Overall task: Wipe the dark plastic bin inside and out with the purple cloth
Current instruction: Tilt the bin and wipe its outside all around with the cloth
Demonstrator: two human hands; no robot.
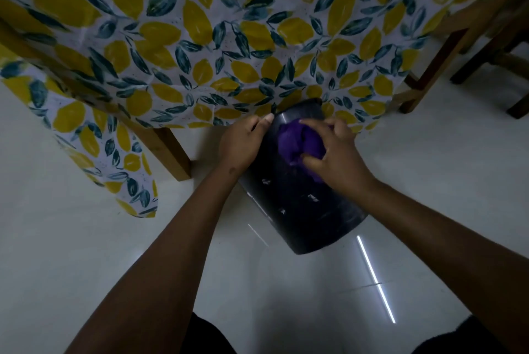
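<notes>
The dark plastic bin (303, 219) lies tilted on its side on the pale floor, its far end tucked under the hanging tablecloth. My left hand (243, 143) grips the bin's left side near the far end, thumb on top. My right hand (335, 153) presses the bunched purple cloth (294, 141) against the bin's outer wall. Small pale marks dot the bin's wall below the cloth. The bin's inside is hidden from view.
A table draped in a lemon-and-leaf patterned cloth (200, 38) stands straight ahead, with a wooden leg (169, 150) to the left of the bin. Chair legs (446, 67) stand at the right. A glossy floor (86, 239) reflects a light strip.
</notes>
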